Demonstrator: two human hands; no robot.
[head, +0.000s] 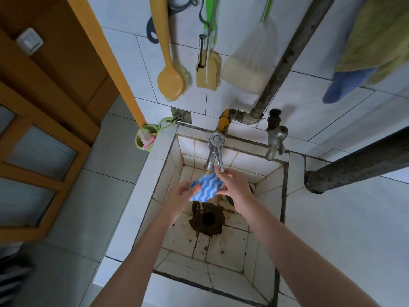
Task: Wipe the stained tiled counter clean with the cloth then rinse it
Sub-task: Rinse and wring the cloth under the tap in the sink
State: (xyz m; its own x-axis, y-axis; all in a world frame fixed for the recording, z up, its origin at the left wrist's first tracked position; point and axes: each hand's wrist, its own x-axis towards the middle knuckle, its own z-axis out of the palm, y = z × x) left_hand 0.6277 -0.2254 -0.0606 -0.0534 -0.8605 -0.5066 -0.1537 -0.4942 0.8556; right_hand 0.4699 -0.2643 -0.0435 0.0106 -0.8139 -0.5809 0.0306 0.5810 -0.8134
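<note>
We see cloth [204, 188] held btw both hands over sink [271, 189], long axis 8-to-2 o'clock. L hand [180, 191] pinches its 8 o'clock end, R hand [234, 187] grips 3 o'clock side. Tap spout [209, 161] at cloth's 12 o'clock; R hand nearer lever [219, 160].

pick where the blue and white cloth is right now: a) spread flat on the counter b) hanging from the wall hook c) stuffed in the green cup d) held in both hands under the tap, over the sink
d: the left hand and right hand hold the cloth just below the tap, above the tiled sink.
</note>
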